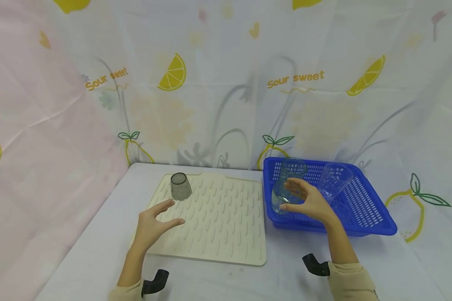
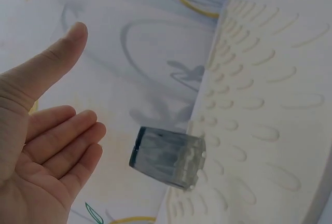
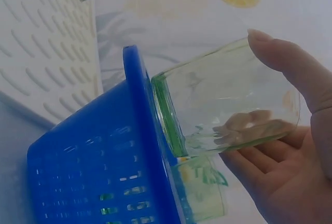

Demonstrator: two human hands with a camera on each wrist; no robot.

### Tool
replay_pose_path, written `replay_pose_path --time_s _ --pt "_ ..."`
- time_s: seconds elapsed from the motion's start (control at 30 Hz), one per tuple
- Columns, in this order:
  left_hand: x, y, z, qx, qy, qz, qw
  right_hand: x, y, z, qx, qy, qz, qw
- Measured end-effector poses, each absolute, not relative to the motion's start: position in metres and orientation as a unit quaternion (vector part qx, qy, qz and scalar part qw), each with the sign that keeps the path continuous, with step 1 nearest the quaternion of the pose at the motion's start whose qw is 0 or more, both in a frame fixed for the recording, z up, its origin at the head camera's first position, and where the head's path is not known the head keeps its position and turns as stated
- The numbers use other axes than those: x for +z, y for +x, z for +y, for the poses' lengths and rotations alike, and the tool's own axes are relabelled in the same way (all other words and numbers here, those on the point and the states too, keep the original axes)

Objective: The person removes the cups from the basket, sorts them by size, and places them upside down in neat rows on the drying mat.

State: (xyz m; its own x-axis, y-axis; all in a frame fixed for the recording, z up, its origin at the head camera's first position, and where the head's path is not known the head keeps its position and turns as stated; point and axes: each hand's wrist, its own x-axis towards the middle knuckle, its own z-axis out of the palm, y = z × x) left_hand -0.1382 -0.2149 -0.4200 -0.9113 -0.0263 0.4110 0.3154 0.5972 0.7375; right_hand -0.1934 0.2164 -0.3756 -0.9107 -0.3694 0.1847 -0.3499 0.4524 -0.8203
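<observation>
A clear glass with a green-tinted base is in my right hand, its thumb at the mouth end and its fingers round the far side. The glass's base overlaps the rim of the blue basket in the right wrist view. A small grey glass stands upside down on the cream drying mat, near its far left corner. My left hand is just in front of it, thumb and fingers spread apart and holding nothing. In the left wrist view the grey glass is apart from the fingers.
In the basket are another greenish glass at the back and a clear tumbler leaning to the right. The basket stands right of the mat on a white-covered table. A lemon-print cloth hangs behind.
</observation>
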Motion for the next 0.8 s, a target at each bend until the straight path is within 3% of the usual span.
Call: replay_pose_path --time_s 0.8 --pt "-0.385 -0.165 -0.160 -0.496 -0.168 -0.837 0.162 -0.366 -0.191 0.185 -0.503 -0.265 0.822 0.025"
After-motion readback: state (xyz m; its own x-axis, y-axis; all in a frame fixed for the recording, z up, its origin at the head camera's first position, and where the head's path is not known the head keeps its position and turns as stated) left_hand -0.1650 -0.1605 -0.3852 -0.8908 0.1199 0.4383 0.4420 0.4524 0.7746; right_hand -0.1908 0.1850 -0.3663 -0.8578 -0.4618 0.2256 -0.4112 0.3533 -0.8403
